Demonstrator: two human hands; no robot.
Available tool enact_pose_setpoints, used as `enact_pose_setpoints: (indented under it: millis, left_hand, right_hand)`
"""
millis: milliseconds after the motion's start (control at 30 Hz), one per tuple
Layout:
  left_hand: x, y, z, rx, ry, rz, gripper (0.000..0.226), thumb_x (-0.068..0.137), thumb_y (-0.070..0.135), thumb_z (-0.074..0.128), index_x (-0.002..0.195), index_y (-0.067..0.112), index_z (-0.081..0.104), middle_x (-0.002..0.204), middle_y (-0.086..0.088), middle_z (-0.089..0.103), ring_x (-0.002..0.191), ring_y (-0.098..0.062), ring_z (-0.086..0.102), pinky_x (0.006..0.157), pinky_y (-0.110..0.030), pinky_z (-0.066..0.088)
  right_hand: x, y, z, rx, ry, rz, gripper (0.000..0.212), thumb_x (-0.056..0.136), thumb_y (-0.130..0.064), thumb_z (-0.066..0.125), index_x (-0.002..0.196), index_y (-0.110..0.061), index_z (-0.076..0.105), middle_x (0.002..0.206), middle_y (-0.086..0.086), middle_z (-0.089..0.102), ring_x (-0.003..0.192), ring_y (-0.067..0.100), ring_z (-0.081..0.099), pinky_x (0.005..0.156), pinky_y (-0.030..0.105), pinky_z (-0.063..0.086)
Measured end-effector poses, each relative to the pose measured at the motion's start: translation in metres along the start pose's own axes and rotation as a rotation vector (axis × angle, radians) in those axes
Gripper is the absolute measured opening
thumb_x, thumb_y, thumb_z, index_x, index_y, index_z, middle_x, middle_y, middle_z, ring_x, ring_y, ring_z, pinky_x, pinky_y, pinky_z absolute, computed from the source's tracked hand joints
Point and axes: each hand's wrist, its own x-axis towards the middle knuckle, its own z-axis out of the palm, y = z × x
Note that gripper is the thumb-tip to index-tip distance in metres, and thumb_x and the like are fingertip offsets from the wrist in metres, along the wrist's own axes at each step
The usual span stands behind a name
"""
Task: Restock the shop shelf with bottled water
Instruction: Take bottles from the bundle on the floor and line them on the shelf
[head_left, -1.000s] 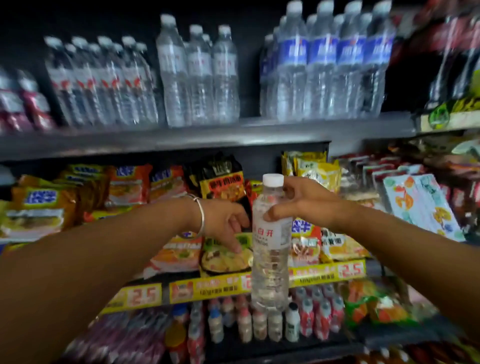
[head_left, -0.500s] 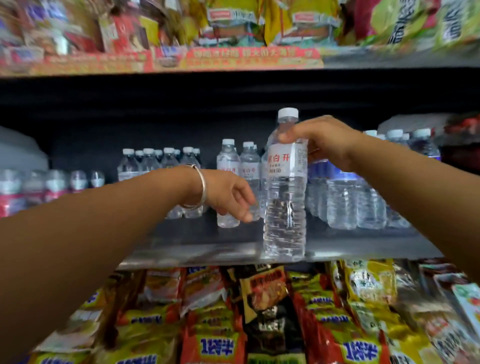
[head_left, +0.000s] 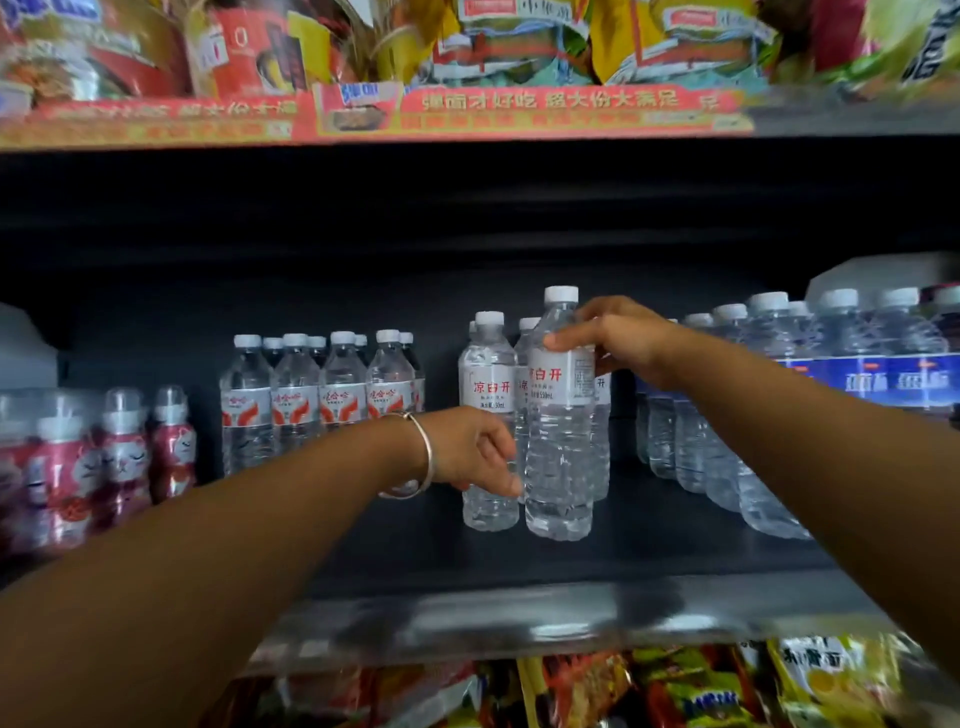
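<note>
A clear water bottle with a white cap and a red-lettered white label stands upright on the dark shelf. My right hand grips its shoulder just below the cap. Matching bottles stand right beside and behind it. My left hand, with a silver bangle on the wrist, hovers at the lower part of the neighbouring bottle, fingers loosely curled and holding nothing.
Smaller red-labelled water bottles stand to the left, pink cat-print bottles at the far left, and blue-labelled bottles to the right. Snack packets fill the shelf above, noodle packs the one below.
The bottle has gone from the shelf's front edge deeper in, next to the matching bottles. Both hands reached further forward, and the view tilted up from the lower shelves.
</note>
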Motion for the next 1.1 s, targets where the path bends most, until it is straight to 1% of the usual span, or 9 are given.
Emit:
enact_pose_setpoints:
  millis: [100,233,333,467,600,767,900,1000,1100]
  left_hand:
    - [0.011,-0.01,0.004,-0.034,-0.004,0.01,0.036,0.077,0.019,0.074,0.108,0.015,0.056,0.085,0.008,0.061,0.076,-0.004,0.056,0.074,-0.021,0.048]
    - [0.021,-0.016,0.008,-0.072,-0.016,0.025,0.038,0.077,0.017,0.074,0.11,0.014,0.056,0.088,0.006,0.062,0.076,-0.005,0.058,0.074,-0.023,0.05]
    - [0.026,-0.018,0.012,-0.094,-0.012,0.027,0.037,0.077,0.016,0.074,0.108,0.014,0.055,0.089,0.003,0.062,0.074,-0.006,0.058,0.069,-0.021,0.05]
    - [0.03,-0.021,0.015,-0.118,-0.005,0.028,0.031,0.076,0.014,0.074,0.099,0.016,0.054,0.09,0.0,0.062,0.077,-0.009,0.059,0.072,-0.026,0.052]
    - [0.029,-0.025,0.014,-0.114,-0.014,0.012,0.03,0.077,0.014,0.074,0.099,0.016,0.054,0.089,0.0,0.061,0.078,-0.012,0.058,0.081,-0.032,0.053]
    - [0.03,-0.026,0.017,-0.123,-0.004,0.01,0.029,0.076,0.014,0.074,0.097,0.017,0.055,0.09,-0.002,0.061,0.078,-0.013,0.058,0.082,-0.033,0.053]
    - [0.031,-0.026,0.021,-0.129,-0.003,0.015,0.033,0.077,0.014,0.074,0.103,0.014,0.054,0.087,0.0,0.062,0.076,-0.011,0.058,0.074,-0.027,0.052]
    - [0.031,-0.027,0.024,-0.127,0.003,0.013,0.033,0.077,0.013,0.073,0.103,0.013,0.053,0.084,0.001,0.061,0.072,-0.009,0.057,0.07,-0.023,0.05]
    - [0.029,-0.026,0.028,-0.102,0.004,0.011,0.035,0.078,0.014,0.073,0.106,0.012,0.053,0.087,0.0,0.061,0.079,-0.015,0.058,0.071,-0.023,0.05]
  right_hand:
    - [0.009,0.011,0.008,0.005,0.013,0.022,0.051,0.076,-0.021,0.075,0.118,-0.011,0.048,0.102,0.004,0.062,0.088,0.016,0.061,0.07,0.027,0.048]
    - [0.022,0.02,0.009,0.011,-0.017,0.046,0.079,0.058,-0.039,0.083,0.126,-0.011,0.054,0.113,0.006,0.067,0.103,0.022,0.064,0.085,0.034,0.051]
    - [0.021,0.022,0.007,-0.027,-0.087,0.059,0.051,0.077,-0.033,0.073,0.124,-0.02,0.057,0.114,0.004,0.067,0.104,0.021,0.062,0.085,0.036,0.053]
    - [0.011,0.025,0.009,-0.178,-0.134,0.085,0.053,0.067,-0.041,0.08,0.113,-0.03,0.058,0.107,-0.001,0.066,0.095,0.022,0.062,0.07,0.035,0.058]
    - [0.007,0.025,0.013,-0.103,-0.083,0.04,0.034,0.073,-0.018,0.079,0.096,-0.023,0.055,0.097,0.006,0.068,0.083,0.021,0.066,0.072,0.042,0.059]
    - [0.009,0.027,0.021,-0.076,0.001,0.053,0.042,0.075,-0.007,0.076,0.113,-0.011,0.058,0.107,0.012,0.068,0.089,0.026,0.067,0.071,0.044,0.058]
    - [0.007,0.026,0.029,-0.085,0.093,0.058,0.06,0.079,-0.004,0.072,0.132,-0.01,0.047,0.095,0.001,0.06,0.079,0.021,0.061,0.077,0.044,0.056]
    - [0.005,0.025,0.033,-0.138,0.12,0.056,0.063,0.081,-0.008,0.071,0.137,-0.01,0.043,0.114,0.007,0.056,0.076,0.019,0.057,0.084,0.045,0.055]
    - [0.003,0.028,0.036,-0.136,0.134,0.041,0.062,0.082,-0.011,0.071,0.137,-0.013,0.042,0.117,0.006,0.057,0.085,0.02,0.058,0.086,0.045,0.054]
